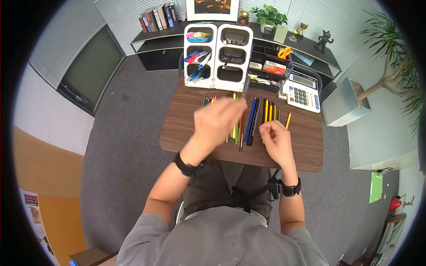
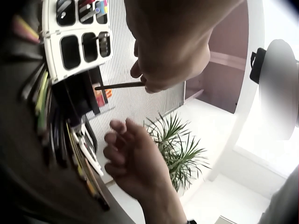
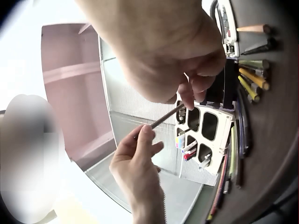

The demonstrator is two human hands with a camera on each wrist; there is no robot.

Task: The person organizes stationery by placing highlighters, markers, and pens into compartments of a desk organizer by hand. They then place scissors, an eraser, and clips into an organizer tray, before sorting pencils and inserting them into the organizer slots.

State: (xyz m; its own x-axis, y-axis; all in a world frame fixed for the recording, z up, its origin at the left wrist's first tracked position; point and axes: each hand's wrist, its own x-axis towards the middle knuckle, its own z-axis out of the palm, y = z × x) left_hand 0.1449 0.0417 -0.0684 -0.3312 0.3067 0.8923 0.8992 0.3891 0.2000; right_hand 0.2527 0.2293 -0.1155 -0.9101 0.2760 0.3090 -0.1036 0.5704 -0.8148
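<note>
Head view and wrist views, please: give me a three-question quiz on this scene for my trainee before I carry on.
1. Which has a pencil in its grip?
A) the right hand
B) the left hand
C) neither hand

2. True or false: in the head view, the calculator is to the right of the white rack.

3. Fill in the colour: the scissors have ____ handles.

Key: 1 B; 2 true; 3 orange.
</note>
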